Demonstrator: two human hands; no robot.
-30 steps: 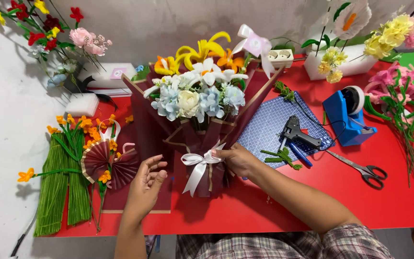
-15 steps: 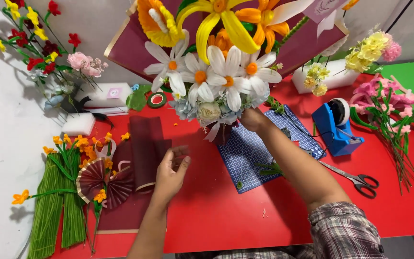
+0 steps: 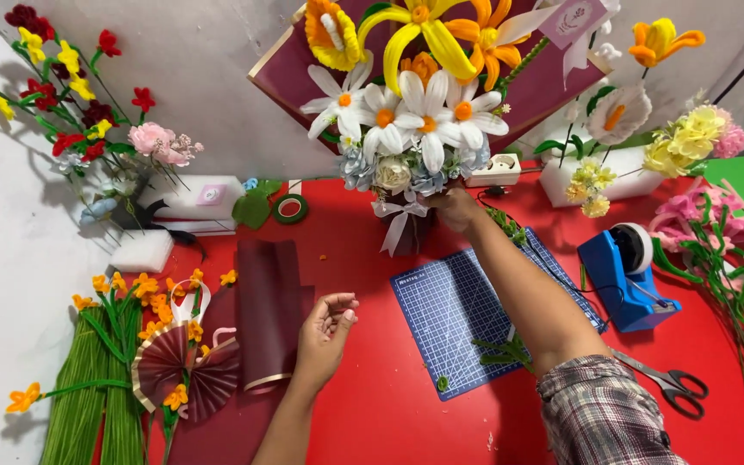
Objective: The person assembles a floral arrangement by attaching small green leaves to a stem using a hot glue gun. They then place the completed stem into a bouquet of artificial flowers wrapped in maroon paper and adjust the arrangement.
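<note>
Bouquet [image 3: 415, 112] raised in right hand [image 3: 461, 209]; cutting mat [image 3: 475, 314], tape dispenser [image 3: 626, 275] beneath.

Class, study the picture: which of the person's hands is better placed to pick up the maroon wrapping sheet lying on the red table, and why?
Left. The left hand hovers empty, right beside the maroon wrapping sheet. The right hand is busy holding the bouquet up by its base, farther from the sheet.

A rolled plaid sleeve [image 3: 600, 413] covers the right arm; the left is bare.
</note>
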